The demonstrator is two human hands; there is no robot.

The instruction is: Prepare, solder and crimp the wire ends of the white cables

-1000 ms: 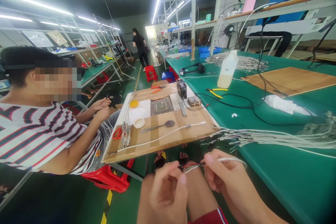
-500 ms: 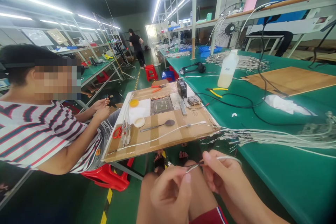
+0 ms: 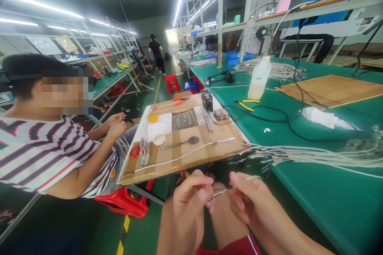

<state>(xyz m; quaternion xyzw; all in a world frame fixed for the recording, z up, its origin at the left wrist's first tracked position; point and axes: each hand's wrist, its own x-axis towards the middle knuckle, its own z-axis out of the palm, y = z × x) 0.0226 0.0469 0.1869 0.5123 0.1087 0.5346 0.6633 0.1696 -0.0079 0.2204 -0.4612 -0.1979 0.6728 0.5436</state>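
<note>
This is a long workshop with lamps on the ceiling, and one green table [image 3: 317,199] runs along the right side. The one cable [image 3: 254,177] in hand is above the person's knees, in front of the work board [image 3: 194,161]. Its thin wires [image 3: 220,194], light and dark, stretch between two hands; their exact number I cannot tell. The left hand [image 3: 189,207] has its fingers narrow, holding the wires near their ends. The right hand [image 3: 254,199] pinches the cable between thumb and forefinger.

On the board lie one dark spoon-like tool [image 3: 193,140], one pair of red-handled scissors [image 3: 134,151], two round discs, one yellow [image 3: 153,118] and one pale [image 3: 158,139], and one small black fan [image 3: 206,101].

The green table bears one bottle [image 3: 259,79], one pair of yellow-handled pliers [image 3: 247,106] and, at its near edge, a bundle of many white cables [image 3: 302,156].

At left sits one co-worker [image 3: 38,155] in a striped shirt; one person in black [image 3: 156,51] is farther down the aisle.
</note>
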